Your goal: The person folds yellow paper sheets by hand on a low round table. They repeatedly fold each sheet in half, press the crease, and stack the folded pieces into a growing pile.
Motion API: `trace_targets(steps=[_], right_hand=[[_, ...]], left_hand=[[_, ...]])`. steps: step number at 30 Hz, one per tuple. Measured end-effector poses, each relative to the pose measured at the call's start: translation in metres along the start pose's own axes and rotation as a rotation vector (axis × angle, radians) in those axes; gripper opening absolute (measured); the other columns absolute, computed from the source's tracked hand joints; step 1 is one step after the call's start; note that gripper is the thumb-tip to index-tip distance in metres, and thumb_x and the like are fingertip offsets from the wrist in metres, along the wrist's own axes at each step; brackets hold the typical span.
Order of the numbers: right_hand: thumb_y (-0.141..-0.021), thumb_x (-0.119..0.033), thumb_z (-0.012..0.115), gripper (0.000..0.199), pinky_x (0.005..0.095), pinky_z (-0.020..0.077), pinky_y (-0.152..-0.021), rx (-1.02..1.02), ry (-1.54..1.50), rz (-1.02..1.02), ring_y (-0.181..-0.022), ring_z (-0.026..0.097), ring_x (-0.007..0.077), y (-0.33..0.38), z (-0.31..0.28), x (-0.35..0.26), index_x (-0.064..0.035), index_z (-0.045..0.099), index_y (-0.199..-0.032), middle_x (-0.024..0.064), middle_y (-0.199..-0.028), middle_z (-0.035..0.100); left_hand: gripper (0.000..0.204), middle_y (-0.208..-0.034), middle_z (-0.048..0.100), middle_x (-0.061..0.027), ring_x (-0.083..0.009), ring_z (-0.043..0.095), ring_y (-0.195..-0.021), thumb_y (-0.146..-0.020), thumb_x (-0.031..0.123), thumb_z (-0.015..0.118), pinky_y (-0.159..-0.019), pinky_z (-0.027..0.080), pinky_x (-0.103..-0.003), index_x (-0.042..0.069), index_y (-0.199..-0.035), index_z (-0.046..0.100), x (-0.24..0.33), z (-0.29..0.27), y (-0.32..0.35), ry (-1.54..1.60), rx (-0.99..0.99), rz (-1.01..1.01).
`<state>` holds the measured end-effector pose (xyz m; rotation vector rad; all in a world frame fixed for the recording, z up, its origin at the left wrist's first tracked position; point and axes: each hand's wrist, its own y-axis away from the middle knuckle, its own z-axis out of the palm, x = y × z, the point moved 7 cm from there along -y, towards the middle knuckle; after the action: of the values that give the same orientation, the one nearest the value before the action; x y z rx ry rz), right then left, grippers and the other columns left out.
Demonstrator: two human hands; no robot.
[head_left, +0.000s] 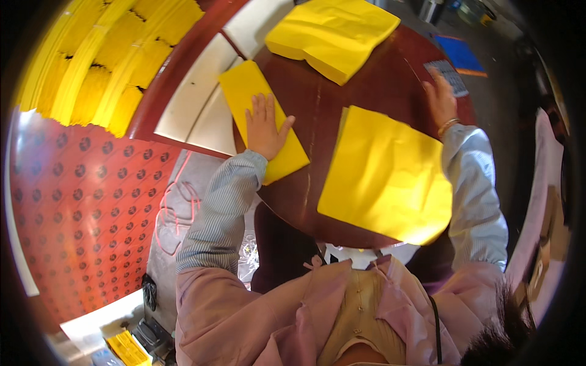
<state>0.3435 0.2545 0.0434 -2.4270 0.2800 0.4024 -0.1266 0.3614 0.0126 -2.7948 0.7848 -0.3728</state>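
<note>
My left hand [265,131] lies flat, fingers spread, on a narrow folded yellow sheet [287,161] at the left of the dark red round table. My right hand [441,100] is at the table's right edge, its fingers stretched out. They reach the near side of a small grey, patterned flat pad [450,76]; whether they press on it I cannot tell. Between my arms, toward me, rests a stack of wide yellow sheets [384,177]. Another yellow stack [336,36], slightly creased, sits at the far side of the table.
Many bundled yellow folded sheets [104,61] are piled at the far left, beside a pale panel with a red border [195,97]. A red patterned board [91,201] stands to the left. Pink cord [174,210] lies on the floor. A blue flat item [461,55] is beyond the table's right edge.
</note>
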Motion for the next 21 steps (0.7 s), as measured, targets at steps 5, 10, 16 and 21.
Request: trace_targets(steps=[5,10,16,21], right_hand=[[-0.112,-0.038,0.051,0.056,0.0488,0.0361,-0.124,-0.346,0.507,0.163,-0.151,0.044,0.0322,-0.012,0.049,0.135,-0.0194,0.041,-0.165,0.0079,-0.171,0.039],[-0.109,-0.033,0.059,0.04,0.051,0.0449,-0.115,-0.181,0.475,0.113,-0.138,0.058,0.0319,-0.014,0.073,0.201,-0.0259,0.065,-0.148,0.0069,-0.153,0.061],[-0.102,-0.036,0.069,0.032,0.0496,0.0484,-0.11,-0.239,0.47,0.15,-0.12,0.068,0.0347,-0.034,0.063,0.212,-0.0269,0.076,-0.132,0.0069,-0.14,0.07],[-0.102,-0.038,0.07,0.044,0.0465,0.0486,-0.11,-0.303,0.502,0.147,-0.131,0.062,0.0361,-0.033,0.01,0.139,-0.0219,0.068,-0.143,0.0119,-0.147,0.065]], left_hand=[[0.072,-0.166,0.041,-0.025,-0.0462,0.024,-0.161,-0.101,0.028,0.07,-0.129,0.021,-0.058,-0.001,-0.16,0.042,0.056,-0.075,0.034,0.326,0.0,0.185],[0.04,-0.147,0.061,-0.022,-0.0433,0.039,-0.155,-0.095,0.003,0.072,-0.126,0.033,-0.053,0.001,-0.134,0.069,0.157,-0.101,0.108,0.853,-0.241,0.393],[0.024,-0.118,0.075,-0.0164,-0.0356,0.068,-0.123,-0.089,-0.007,0.072,-0.104,0.054,-0.046,-0.002,-0.112,0.078,0.168,-0.118,0.164,1.199,-0.232,0.092],[0.02,-0.106,0.076,-0.0194,-0.0322,0.072,-0.099,-0.088,0.0,0.075,-0.09,0.058,-0.043,-0.004,-0.107,0.078,0.119,-0.183,0.178,1.262,-0.018,0.132]])
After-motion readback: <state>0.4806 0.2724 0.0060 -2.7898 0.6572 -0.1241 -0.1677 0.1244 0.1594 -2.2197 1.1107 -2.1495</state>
